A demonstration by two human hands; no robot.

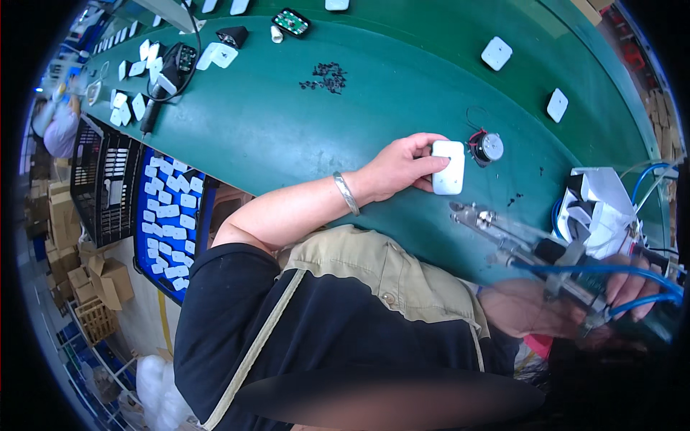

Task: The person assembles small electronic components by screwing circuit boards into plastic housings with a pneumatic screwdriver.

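My left hand (413,169) is closed on a white rounded plastic casing (448,179) above the green bench, thumb across its face. A small dark spot shows near the thumb tip. On the right, my right hand (627,286) is wrapped round a metal power screwdriver (535,248) with blue air hoses, partly blurred. The tool's tip points toward the casing, apart from it. Just beyond the casing stands a round black motor-like part (489,148) with thin wires. A few small black screws (514,199) lie near the tool.
A pile of black screws (327,77) lies farther back on the green bench (244,108). White casings (496,54) rest along the far belt, and several more fill a blue tray (145,269). A black crate (108,169) stands at left; a white box (600,205) sits at right.
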